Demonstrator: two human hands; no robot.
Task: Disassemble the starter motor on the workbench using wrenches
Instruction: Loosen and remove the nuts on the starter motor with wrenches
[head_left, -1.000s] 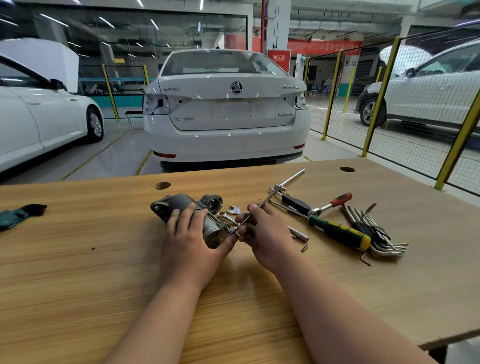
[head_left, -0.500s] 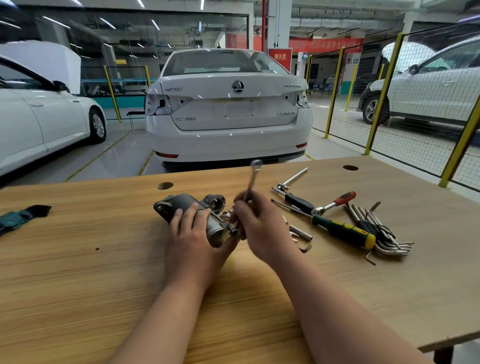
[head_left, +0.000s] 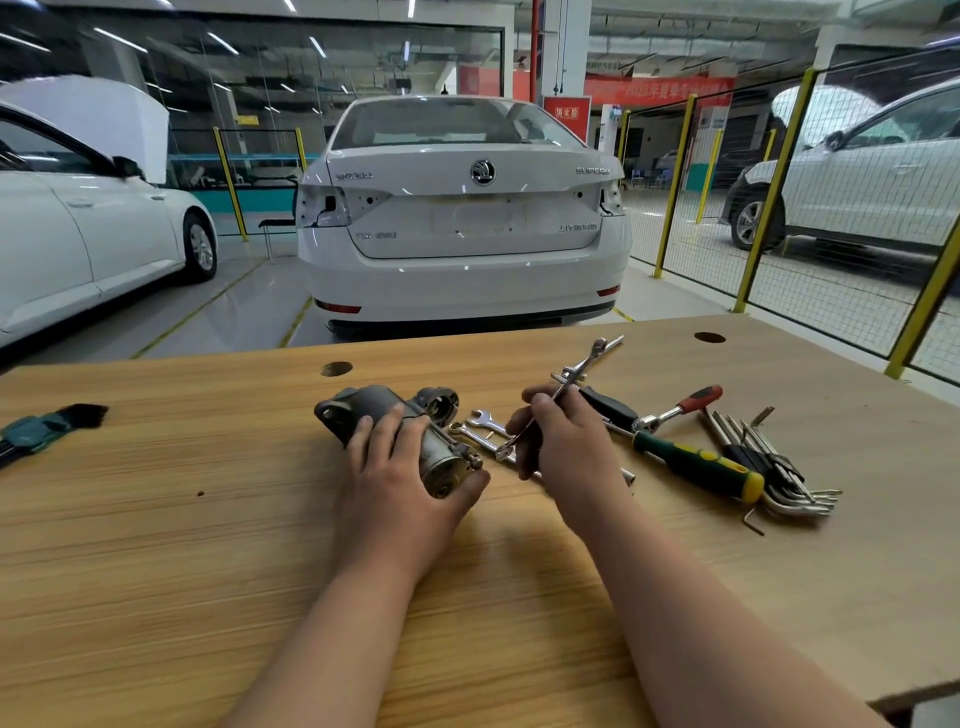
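Observation:
The grey starter motor (head_left: 363, 410) lies on its side on the wooden workbench (head_left: 156, 519). My left hand (head_left: 400, 478) grips its cylindrical body from above, thumb under the near end. My right hand (head_left: 563, 447) holds a slim silver wrench (head_left: 576, 376) by its shank. The wrench slants up to the right, and its lower end sits just right of the bolt on the motor's near end, close to it but apart. A second small open-end wrench (head_left: 485, 418) lies flat between the motor and my right hand.
Right of my hands lie a green-and-yellow-handled driver (head_left: 696, 465), a red-handled ratchet (head_left: 685, 405), a black-handled tool (head_left: 608, 408) and a bunch of hex keys (head_left: 769, 467). A teal-and-black tool (head_left: 47, 426) rests at the far left. Round holes (head_left: 336, 369) pierce the bench top. Parked cars stand beyond.
The wrench swung from pointing up-right to nearly upright, then back down to the right. Its lower end has come off the motor's bolt. My left hand kept its grip on the motor.

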